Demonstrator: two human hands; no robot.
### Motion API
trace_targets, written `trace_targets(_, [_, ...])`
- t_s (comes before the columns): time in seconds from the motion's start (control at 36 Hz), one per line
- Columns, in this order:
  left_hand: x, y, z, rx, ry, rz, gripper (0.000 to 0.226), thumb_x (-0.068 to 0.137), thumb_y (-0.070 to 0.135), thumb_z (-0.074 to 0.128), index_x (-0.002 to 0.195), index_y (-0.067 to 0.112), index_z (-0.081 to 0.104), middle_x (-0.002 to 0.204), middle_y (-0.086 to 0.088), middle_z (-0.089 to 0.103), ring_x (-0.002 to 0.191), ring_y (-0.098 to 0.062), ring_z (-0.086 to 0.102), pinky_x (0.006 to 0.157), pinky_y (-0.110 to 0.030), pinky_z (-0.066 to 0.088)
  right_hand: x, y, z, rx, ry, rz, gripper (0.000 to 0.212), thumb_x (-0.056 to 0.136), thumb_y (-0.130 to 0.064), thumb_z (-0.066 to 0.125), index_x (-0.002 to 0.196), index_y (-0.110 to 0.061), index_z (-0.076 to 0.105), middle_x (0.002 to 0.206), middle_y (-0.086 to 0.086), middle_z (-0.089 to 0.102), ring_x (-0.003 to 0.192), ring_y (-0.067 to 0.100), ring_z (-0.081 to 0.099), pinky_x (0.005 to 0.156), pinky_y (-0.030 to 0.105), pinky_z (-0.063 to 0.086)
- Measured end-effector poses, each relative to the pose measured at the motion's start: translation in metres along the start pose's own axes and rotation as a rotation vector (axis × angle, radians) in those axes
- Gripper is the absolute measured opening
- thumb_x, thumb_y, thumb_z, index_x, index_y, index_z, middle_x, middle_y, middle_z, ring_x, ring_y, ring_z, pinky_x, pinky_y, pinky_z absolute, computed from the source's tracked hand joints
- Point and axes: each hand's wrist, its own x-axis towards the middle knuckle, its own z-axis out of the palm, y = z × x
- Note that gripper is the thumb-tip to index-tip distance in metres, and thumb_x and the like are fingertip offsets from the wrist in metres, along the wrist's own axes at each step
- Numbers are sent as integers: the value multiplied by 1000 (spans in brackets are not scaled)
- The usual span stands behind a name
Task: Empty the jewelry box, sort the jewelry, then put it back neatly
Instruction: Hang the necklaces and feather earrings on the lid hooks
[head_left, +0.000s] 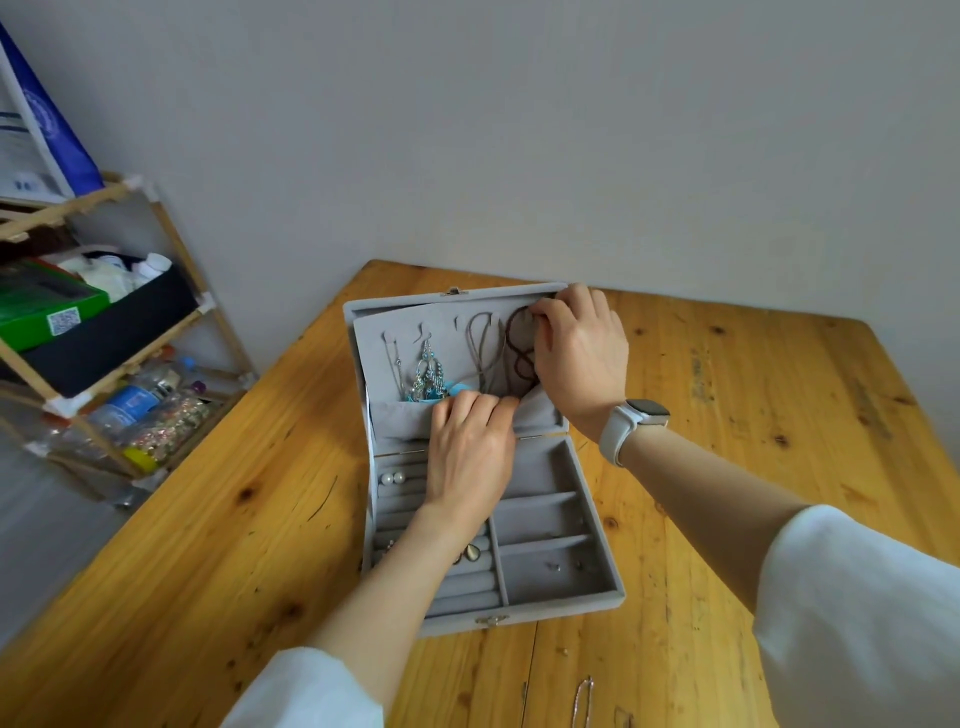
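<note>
- The jewelry box (540, 525) lies open on the wooden worktop (208, 545), its lid (374, 332) leaning back toward the wall (519, 130).
- Our right hand (579, 358) pinches the top loop of a dark cord necklace (519, 343) at the lid's upper right corner; the cord hangs lengthwise down the lid.
- Our left hand (470, 452), fingers curled, grips the lid's pocket edge (400, 415) just below, where the cord ends.
- Earrings (430, 371) hang left of the cord.
- A shelf (98, 332) stands left of the box.
</note>
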Motion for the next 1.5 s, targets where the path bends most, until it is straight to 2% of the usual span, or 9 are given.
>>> trace_targets(0.22, [-5,-3,-7,-39,-45,-17,33,80,14,42,103,10,66,88,-1,65,89,-22,48,80,-33,35,-27,3,-7,36,-80,-30,34,77,-7,37,93,-2,67,84,13,60,73,33,55,55,37,48])
trace_targets(0.47, [-13,-6,-14,-79,-52,-37,37,81,8,38,109,5,63,100,-7,65,93,-23,54,85,-34,41,-49,6,-17,-105,-274,-384,40,79,-14,36,109,-8,61,100,7,63,79,27,56,60,32,41])
trace_targets(0.83, [-12,-6,-23,8,-135,-41,40,80,13,36,110,10,62,101,-5,64,95,-25,57,86,-36,41,-58,10,-25,-188,-409,-377,39,77,-16,38,105,-9,64,102,6,62,89,26,57,66,34,41])
trace_targets(0.92, [-11,-4,-25,23,-170,-51,42,78,15,36,111,10,62,104,-5,63,98,-25,57,89,-37,41,-61,10,-28,-193,-434,-375,38,74,-16,56,111,-8,62,107,7,62,96,27,58,70,34,43])
trace_targets(1.0, [-13,-2,-27,14,-193,-52,39,78,12,47,115,9,60,109,-5,63,102,-25,57,92,-40,44,-64,9,-34,-178,-499,-347,50,67,-14,69,115,-7,60,111,9,62,101,28,59,74,35,49])
trace_targets(1.08, [-13,0,-34,-26,-205,-73,45,71,5,66,115,5,60,114,-9,63,107,-26,58,96,-41,44,-68,8,-42,-123,-540,-300,50,69,-11,63,118,-8,58,117,10,61,109,29,57,81,36,48])
trace_targets(1.22, [-24,12,-57,-117,-232,-174,37,80,6,59,117,2,59,126,-14,56,120,-30,49,103,-43,36,-89,5,-73,23,-635,-160,48,76,-16,32,116,-9,58,118,12,59,108,32,57,82,40,47])
trace_targets(1.39, [-62,56,-93,-355,-245,-301,30,82,10,54,109,2,63,115,-15,59,109,-33,54,95,-41,41,-134,11,-136,218,-615,77,35,85,-16,41,113,-9,61,114,11,59,106,33,52,88,43,44])
trace_targets(1.5, [-98,103,-111,-476,-334,-268,29,82,14,53,105,3,65,108,-12,62,101,-30,59,92,-36,44,-171,16,-192,284,-593,176,33,84,-17,42,106,-8,64,104,10,63,100,28,55,87,26,37])
